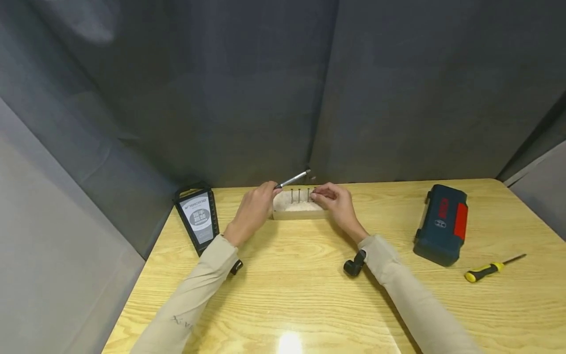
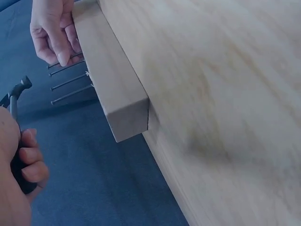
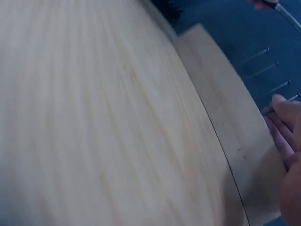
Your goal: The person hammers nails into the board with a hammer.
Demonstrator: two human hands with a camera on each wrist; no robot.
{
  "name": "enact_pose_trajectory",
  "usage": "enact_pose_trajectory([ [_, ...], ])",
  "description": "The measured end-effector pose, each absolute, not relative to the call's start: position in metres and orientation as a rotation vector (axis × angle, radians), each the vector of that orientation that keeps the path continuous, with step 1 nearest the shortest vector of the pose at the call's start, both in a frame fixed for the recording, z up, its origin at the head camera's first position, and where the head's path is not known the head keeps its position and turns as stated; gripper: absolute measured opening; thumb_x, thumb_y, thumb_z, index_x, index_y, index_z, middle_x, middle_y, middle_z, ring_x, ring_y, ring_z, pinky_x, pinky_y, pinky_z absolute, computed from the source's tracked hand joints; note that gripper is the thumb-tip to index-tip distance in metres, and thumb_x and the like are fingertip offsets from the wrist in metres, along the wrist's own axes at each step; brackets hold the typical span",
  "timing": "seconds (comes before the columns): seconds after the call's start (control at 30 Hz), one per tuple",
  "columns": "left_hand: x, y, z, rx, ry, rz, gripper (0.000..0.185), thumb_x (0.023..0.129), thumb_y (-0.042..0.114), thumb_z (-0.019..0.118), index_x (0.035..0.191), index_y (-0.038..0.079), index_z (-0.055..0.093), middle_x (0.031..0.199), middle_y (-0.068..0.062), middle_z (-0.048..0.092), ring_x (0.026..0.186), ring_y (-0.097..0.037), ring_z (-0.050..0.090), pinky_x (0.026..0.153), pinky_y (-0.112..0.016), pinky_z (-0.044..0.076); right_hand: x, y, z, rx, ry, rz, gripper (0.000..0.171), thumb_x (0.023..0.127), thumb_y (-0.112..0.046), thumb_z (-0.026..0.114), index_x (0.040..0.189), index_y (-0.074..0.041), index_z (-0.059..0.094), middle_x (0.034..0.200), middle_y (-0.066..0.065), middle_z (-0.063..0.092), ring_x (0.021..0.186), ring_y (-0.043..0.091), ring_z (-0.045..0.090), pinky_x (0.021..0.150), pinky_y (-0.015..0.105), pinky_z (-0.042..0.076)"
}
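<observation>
My left hand [image 1: 254,206] grips a hammer [image 1: 294,179] by its dark handle. Its metal shaft slants up to the right, with the small head [image 2: 20,87] beyond the block in the left wrist view. A pale wooden block [image 1: 296,215] lies at the table's far edge, and a row of thin nails [image 2: 70,84] stands upright in it. At the right end of that row, my right hand [image 1: 336,199] pinches a nail [image 2: 52,65] between thumb and fingers. The hammer head is above this nail's end, apart from it.
A black holder with a grey label [image 1: 199,219] lies beside my left forearm. On the right are a dark blue Bosch case [image 1: 439,223] with a red latch and a yellow-and-black screwdriver [image 1: 486,270]. Dark curtain [image 1: 247,98] hangs right behind the table [image 1: 305,275].
</observation>
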State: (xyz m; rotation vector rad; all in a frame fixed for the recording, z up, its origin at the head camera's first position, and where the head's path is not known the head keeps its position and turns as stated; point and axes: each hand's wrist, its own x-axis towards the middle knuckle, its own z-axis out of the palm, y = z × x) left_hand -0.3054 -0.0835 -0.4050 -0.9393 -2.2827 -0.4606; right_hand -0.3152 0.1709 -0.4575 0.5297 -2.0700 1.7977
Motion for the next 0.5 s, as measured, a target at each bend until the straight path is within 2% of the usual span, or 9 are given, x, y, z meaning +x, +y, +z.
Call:
enact_pose_trajectory([
  [0.3, -0.307, -0.085, -0.392, -0.922, -2.315, -0.526, 0.02, 0.11, 0.015, 0.056, 0.104, -0.003, 0.063, 0.081, -0.012, 0.063, 0.063, -0.023, 0.06, 0.055, -0.037, 0.054, -0.299, 0.153, -0.44, 0.447, -2.094, 1.753, 0.015, 0.095, 0.007, 0.073, 0.106, 0.016, 0.07, 0.108, 0.033, 0.072, 0.1, 0.05, 0.071, 0.081, 0.023, 0.059],
  [0.5, -0.303, -0.08, -0.385, -0.921, -2.177, -0.58, 0.015, 0.109, 0.009, 0.056, 0.11, -0.005, 0.061, 0.089, -0.014, 0.065, 0.068, -0.024, 0.064, 0.058, -0.037, 0.055, -0.301, 0.158, -0.443, 0.456, -2.097, 1.763, 0.015, 0.094, 0.006, 0.073, 0.106, 0.015, 0.07, 0.107, 0.032, 0.072, 0.1, 0.048, 0.071, 0.081, 0.02, 0.058],
])
